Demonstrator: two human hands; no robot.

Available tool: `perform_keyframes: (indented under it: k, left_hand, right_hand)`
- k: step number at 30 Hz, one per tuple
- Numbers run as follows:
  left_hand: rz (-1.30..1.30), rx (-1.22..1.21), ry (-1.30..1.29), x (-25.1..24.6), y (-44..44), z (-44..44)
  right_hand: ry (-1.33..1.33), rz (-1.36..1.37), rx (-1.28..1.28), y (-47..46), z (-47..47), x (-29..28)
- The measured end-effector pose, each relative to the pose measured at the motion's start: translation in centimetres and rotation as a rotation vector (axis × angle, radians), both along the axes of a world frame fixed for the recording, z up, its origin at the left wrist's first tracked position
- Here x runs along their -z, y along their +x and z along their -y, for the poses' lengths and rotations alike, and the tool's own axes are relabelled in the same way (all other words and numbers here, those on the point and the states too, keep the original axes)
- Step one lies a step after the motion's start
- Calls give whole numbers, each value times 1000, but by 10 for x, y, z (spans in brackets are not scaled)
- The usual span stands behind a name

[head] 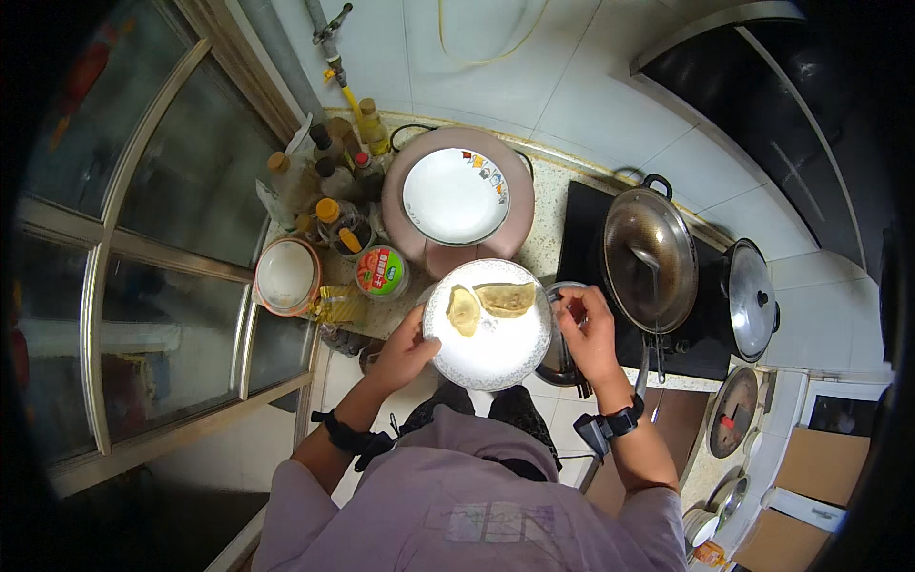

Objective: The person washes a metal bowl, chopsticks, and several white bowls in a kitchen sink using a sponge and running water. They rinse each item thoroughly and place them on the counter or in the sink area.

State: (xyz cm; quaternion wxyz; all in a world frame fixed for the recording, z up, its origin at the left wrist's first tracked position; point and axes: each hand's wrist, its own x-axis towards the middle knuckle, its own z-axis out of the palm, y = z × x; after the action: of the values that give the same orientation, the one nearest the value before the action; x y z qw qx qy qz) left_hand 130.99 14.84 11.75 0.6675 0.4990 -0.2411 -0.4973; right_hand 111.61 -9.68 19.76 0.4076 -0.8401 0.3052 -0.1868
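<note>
My left hand (404, 352) grips the left rim of a white plate with a patterned edge (486, 368). Two yellowish food pieces, which look like dumplings, lie on it: a smaller one (463, 312) at the left and a longer one (505, 299) at the right. Just right of the plate, my right hand (587, 330) is raised with curled fingers, over a dark pan or pot (556, 361) partly hidden by the plate and hand. Whether its fingers hold anything I cannot tell. Beyond the plate, a white dish with printed pictures (456, 196) rests on a round pinkish appliance (400, 193).
A wok (650, 257) with a ladle inside stands on the black stove (582, 229), beside a lidded pot (750, 300). Bottles (332, 179), a plastic tub (382, 272) and a lidded container (286, 277) crowd the left counter. A glazed window frame (107, 236) borders the left side.
</note>
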Motion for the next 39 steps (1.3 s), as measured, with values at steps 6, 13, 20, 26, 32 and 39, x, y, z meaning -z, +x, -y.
perform_keyframes:
  k: [6,13,20,26,32,39]
  left_hand:
    - [38,27,60,-5,-6,-3]
    - [15,25,7,-7,-12,-4]
    - [57,10,91,6,-13,-12]
    - [-23,-38,127,19,-12,-20]
    - [-37,-95,109,23,-9,-30]
    - [-33,-125,144,25,-8,-36]
  right_hand:
    - [-364,-31,-396,28,-7,-22]
    - [-530,-210,-469,40,-21,-16]
    - [-427,-326,-400,36,-31,-1]
    - [-269,-259,-366,27,-27,3]
    - [642,-73,-176,30,-20,2]
    - [356,-137,-296,54,-33,4]
